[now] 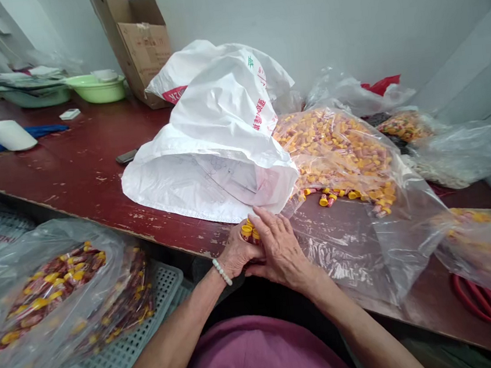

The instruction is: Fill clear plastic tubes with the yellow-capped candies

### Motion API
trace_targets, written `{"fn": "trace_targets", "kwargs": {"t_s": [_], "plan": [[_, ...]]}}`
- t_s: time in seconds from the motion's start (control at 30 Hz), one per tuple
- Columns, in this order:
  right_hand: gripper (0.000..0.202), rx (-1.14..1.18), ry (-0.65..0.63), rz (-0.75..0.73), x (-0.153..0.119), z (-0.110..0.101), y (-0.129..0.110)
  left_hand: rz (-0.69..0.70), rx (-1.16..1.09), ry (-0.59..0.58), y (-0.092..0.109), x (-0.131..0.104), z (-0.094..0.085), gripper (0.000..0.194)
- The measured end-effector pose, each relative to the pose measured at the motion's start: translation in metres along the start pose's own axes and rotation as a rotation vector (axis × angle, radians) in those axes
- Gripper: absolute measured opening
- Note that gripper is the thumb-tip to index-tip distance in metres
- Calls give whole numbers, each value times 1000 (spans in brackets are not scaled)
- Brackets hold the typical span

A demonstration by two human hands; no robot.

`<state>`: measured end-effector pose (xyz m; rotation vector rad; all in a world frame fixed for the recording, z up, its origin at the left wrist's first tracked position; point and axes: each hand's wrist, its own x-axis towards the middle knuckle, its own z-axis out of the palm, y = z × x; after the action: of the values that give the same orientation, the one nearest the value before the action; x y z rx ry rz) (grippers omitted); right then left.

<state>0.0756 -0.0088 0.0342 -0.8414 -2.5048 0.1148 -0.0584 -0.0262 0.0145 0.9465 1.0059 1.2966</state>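
My left hand (240, 251), with a bead bracelet at the wrist, is wrapped round several small yellow-capped tubes (247, 230) at the table's front edge. Against their right side rests my right hand (282, 249), its fingers curved over the bunch and its thumb close to my left hand. Just beyond both hands lies a white sack (222, 128), its wide mouth facing me. To its right, a clear plastic bag (342, 144) holds many more yellow-capped pieces, and a few lie loose (324, 200) at its opening.
A clear bag of capped tubes (54, 286) sits on a grey crate (164, 292) at lower left. Red-handled scissors (481, 302) lie at the right edge. On the red table (78, 178) stand a cardboard box (146, 54), a green basin (99, 91) and a white cup (10, 135).
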Motion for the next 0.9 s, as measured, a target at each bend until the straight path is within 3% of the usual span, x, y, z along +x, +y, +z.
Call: {"fn": "trace_targets", "kwargs": {"t_s": [0.1,0.2,0.4,0.6,0.77,0.83,0.9], "plan": [[86,-9,-60,-80,2,12,-9,-68,-112,37,-2,-11,3,27],[64,22,-37,-166,4,13,-16,-107,-181,101,-1,-22,5,23],[47,-32,39,-280,18,10,-24,-145,-381,53,11,-29,-4,24],[59,-151,71,-291,26,20,-35,-145,-460,143,9,-33,-23,22],[69,13,104,-403,35,38,-49,-164,-438,155,12,-46,-43,20],[80,111,55,-386,40,38,-59,-158,-384,160,22,-58,-58,21],[91,198,-2,-328,44,35,-65,-100,-300,247,39,-72,-85,24]]}}
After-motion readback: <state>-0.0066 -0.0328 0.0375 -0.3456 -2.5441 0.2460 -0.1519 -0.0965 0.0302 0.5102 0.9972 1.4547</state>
